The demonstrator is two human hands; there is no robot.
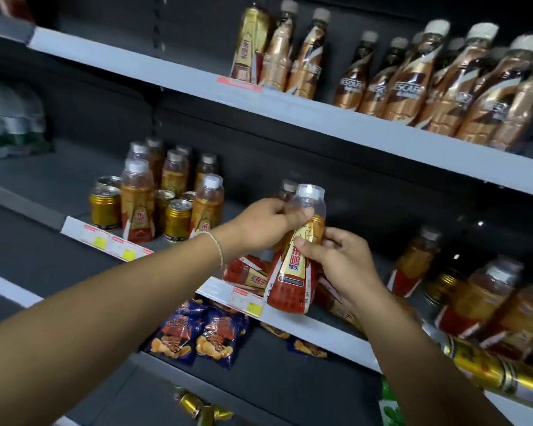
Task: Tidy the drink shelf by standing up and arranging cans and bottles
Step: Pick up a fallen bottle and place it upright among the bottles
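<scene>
The job looks partly done. At the left of the middle shelf (290, 321), a cluster of bottles (137, 199) and gold cans (104, 206) already stands upright. At least one bottle (246, 273) lies on its side behind the hands, and to the right a gold can (499, 372) seems toppled, though blur makes that uncertain. The held bottle (296, 265), clear-capped with a red-and-gold label, hovers just above the shelf edge; the left hand (268, 224) grips its neck, the right hand (336, 259) pinches its body.

Both hands (302, 238) raised, arms outstretched, fingers curled in a grip.
</scene>
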